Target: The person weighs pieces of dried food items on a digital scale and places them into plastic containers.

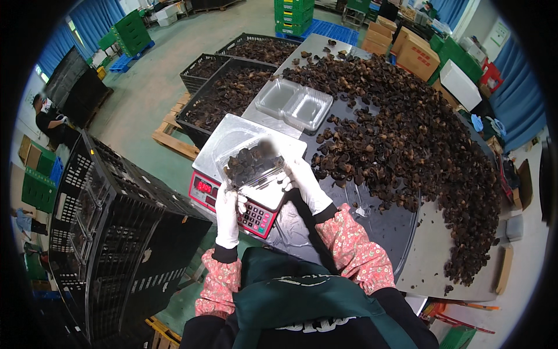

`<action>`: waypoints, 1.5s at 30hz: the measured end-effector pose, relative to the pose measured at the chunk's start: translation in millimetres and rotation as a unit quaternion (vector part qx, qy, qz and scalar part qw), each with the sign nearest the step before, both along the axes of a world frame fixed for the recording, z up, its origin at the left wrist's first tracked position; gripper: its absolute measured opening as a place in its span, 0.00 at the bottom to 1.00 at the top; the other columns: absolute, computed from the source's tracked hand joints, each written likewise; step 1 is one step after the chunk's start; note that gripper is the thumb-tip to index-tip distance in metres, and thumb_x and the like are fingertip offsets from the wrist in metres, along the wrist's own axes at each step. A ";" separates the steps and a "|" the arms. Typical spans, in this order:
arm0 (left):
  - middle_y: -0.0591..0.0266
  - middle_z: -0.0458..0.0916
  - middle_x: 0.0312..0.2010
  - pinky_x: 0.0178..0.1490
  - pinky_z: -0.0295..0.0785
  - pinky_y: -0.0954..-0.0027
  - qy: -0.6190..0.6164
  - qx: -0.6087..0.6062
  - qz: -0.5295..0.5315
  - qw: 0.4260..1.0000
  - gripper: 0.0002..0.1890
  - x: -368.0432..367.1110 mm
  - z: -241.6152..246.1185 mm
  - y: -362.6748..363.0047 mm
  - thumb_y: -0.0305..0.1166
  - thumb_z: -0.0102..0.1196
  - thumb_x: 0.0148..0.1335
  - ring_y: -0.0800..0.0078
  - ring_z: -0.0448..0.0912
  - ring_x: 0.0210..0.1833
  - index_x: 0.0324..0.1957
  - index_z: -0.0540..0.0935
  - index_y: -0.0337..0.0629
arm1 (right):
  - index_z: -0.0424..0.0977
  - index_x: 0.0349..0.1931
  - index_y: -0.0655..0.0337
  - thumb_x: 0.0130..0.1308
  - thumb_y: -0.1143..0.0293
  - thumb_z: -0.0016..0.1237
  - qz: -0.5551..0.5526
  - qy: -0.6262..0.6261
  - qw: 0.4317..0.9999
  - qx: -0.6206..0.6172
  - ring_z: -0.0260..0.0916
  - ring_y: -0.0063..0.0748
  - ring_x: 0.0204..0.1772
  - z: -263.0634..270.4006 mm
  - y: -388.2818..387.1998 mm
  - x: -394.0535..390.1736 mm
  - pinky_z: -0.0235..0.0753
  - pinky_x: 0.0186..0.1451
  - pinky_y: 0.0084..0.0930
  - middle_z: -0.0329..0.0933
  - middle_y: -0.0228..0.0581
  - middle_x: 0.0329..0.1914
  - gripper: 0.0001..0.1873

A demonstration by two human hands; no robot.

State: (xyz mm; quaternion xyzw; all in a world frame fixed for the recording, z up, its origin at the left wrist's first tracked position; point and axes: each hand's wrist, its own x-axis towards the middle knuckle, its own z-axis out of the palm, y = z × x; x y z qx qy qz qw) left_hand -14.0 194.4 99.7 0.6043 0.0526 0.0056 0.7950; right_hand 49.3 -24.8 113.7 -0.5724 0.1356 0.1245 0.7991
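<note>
A clear plastic clamshell box point(253, 163) with dark wood ear mushrooms point(246, 162) in it is between my hands, over the metal pan point(220, 135) of a red digital scale. My left hand point(228, 213), in a white glove, grips the box's near left corner. On its right side, my gloved right hand point(305, 181) holds the edge. Whether the box rests on the pan, I cannot tell. The scale's lit red display point(203, 186) and keypad point(255, 217) face me. Past the scale, an open clamshell box point(305, 104) lies on the table's metal edge.
A large heap of wood ear mushrooms point(392, 131) covers much of the table to the right. Black crates point(235, 94) of mushrooms stand beyond the scale on a wooden pallet point(174, 141). Stacked black crates point(126, 235) rise close on my left. Farther left is a person point(54, 122).
</note>
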 end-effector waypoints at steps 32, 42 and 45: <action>0.57 0.78 0.47 0.47 0.79 0.72 0.070 -0.176 0.003 0.982 0.22 -58.3 -17.0 -23.2 0.37 0.46 0.74 0.70 0.83 0.45 0.65 0.64 0.40 | 0.75 0.54 0.62 0.63 0.57 0.55 0.032 -0.484 0.665 -0.568 0.73 0.53 0.56 24.7 33.5 77.3 0.70 0.61 0.43 0.76 0.55 0.52 0.24; 0.51 0.57 0.72 0.76 0.50 0.64 -0.073 0.071 0.006 0.995 0.41 -95.5 85.7 60.8 0.36 0.60 0.66 0.66 0.56 0.74 0.74 0.53 0.35 | 0.80 0.48 0.66 0.73 0.68 0.46 0.280 -0.228 0.874 -0.327 0.68 0.18 0.30 50.4 -3.0 -26.7 0.67 0.36 0.19 0.76 0.30 0.26 0.12; 0.53 0.66 0.66 0.72 0.57 0.64 -0.056 0.105 0.099 0.988 0.35 -134.9 205.2 147.4 0.39 0.60 0.64 0.66 0.62 0.70 0.69 0.64 0.35 | 0.79 0.48 0.65 0.73 0.71 0.41 0.223 -0.204 0.896 -0.327 0.66 0.17 0.30 49.2 -22.0 -26.1 0.65 0.36 0.17 0.76 0.29 0.25 0.13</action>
